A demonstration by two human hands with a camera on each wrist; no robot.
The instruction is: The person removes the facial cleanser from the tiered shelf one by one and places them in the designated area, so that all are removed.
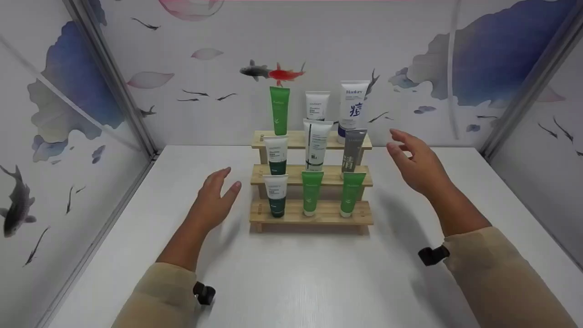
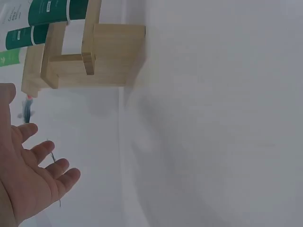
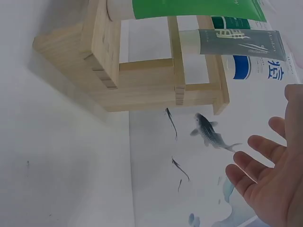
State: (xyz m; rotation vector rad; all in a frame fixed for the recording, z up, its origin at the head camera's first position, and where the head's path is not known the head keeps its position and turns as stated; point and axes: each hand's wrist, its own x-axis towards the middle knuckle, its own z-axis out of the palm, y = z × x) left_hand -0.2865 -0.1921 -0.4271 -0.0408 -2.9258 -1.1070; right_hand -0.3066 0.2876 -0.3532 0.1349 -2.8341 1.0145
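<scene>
A three-step wooden rack [image 1: 311, 220] carries several squeeze tubes standing on their caps. On the bottom step are a white-and-dark-green tube [image 1: 276, 196] and two green tubes, one in the middle [image 1: 312, 193] and one at the right [image 1: 352, 194]. The middle step bears a white-and-green tube [image 1: 276, 155], a white tube [image 1: 317, 145] and a grey tube [image 1: 353, 152]. On top stand a green tube [image 1: 280, 110], a small white tube [image 1: 317, 105] and a larger white-and-blue tube [image 1: 353, 107]. My left hand [image 1: 212, 202], fingers relaxed, hovers left of the rack. Holding nothing, my right hand [image 1: 419, 164] is raised at its right.
The rack stands on a white table [image 1: 291, 273] near a back wall [image 1: 205, 118] painted with fish and petals. Side panels with metal posts [image 1: 114, 82] enclose the table left and right. Small black devices [image 1: 432, 256] sit at both sleeve cuffs.
</scene>
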